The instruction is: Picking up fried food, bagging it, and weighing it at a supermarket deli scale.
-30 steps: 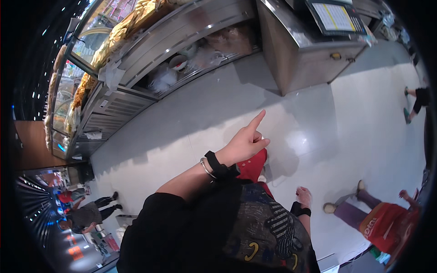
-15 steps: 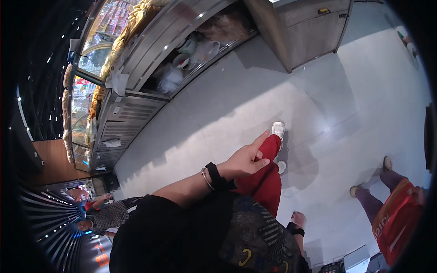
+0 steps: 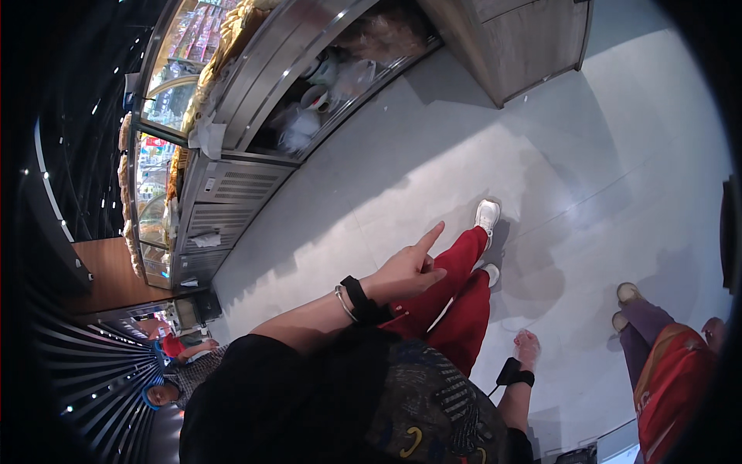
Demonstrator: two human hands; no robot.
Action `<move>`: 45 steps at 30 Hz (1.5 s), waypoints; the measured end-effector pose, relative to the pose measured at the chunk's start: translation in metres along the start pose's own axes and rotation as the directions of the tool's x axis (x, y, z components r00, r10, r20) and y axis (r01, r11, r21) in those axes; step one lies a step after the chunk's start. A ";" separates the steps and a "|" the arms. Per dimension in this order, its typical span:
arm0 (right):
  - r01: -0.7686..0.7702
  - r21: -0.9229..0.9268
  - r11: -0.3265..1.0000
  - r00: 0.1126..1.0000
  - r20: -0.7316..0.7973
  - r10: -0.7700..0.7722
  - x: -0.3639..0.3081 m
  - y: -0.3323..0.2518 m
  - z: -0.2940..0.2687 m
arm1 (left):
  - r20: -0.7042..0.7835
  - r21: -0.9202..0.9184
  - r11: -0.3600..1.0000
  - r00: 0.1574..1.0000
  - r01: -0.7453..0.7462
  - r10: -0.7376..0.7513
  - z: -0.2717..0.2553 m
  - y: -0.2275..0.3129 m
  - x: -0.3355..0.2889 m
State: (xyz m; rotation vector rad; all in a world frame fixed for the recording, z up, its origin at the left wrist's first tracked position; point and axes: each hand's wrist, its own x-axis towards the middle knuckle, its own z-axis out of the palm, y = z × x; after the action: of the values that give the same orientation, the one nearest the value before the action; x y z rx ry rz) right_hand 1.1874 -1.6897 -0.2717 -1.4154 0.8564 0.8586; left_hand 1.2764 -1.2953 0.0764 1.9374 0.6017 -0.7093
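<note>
My left hand [image 3: 406, 272] is held out in front of my body over the red trousers [image 3: 456, 309]. Its index finger is stretched out, the thumb stands apart, and the other fingers are bent; it holds nothing. A black strap [image 3: 363, 303] and a silver bracelet [image 3: 345, 305] circle that wrist. Lower down on the right hangs my right hand [image 3: 527, 349], small and blurred, with no object visible in it. A black band with a small dark box [image 3: 510, 373] is on the right wrist. White shoes [image 3: 488, 215] are on my feet on the grey floor.
A metal display counter [image 3: 247, 174] with glass cases runs along the left; its open lower shelf holds plastic bags [image 3: 297, 130]. A wooden cabinet [image 3: 533, 46] stands ahead. One person in red [image 3: 680, 379] is close on the right; another in a checked top [image 3: 185, 379] is at lower left.
My left hand has shifted slightly left, still with the index finger out. My right hand has swung further into view. My feet have moved a little, and the person in red stands slightly further right.
</note>
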 end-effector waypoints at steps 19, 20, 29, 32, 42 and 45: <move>-0.160 -0.083 0.984 0.986 -0.058 0.156 -0.025 0.067 0.024 | -0.693 -0.249 0.905 0.589 0.346 -0.416 -0.223 -0.223 0.033; -0.173 -0.087 0.981 0.984 -0.066 0.167 -0.027 0.076 0.019 | -0.714 -0.248 0.887 0.545 0.390 -0.439 -0.240 -0.232 0.035; -0.159 -0.155 0.975 0.980 -0.147 0.137 -0.055 0.116 0.071 | -0.709 -0.317 0.818 0.453 0.479 -0.540 -0.370 -0.349 0.012; -0.100 -0.294 0.950 0.988 -0.142 0.060 -0.069 0.122 0.116 | -0.753 -0.281 0.848 0.445 0.450 -0.485 -0.412 -0.379 0.006; 0.017 -0.898 0.440 0.983 -0.067 -0.174 -0.161 0.091 0.241 | -0.834 -0.357 0.931 0.477 -0.081 -0.278 -0.522 -0.539 -0.067; 0.119 -0.931 0.345 0.967 0.029 -0.254 -0.141 0.083 0.270 | -0.814 -0.349 0.934 0.519 -0.080 -0.260 -0.585 -0.537 -0.032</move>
State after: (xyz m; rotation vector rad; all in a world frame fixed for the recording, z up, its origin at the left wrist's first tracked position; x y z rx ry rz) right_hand 1.0463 -1.4200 -0.1879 -2.5561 0.1732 1.1519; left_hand 1.0277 -0.5458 -0.0084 1.8193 1.3474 0.3949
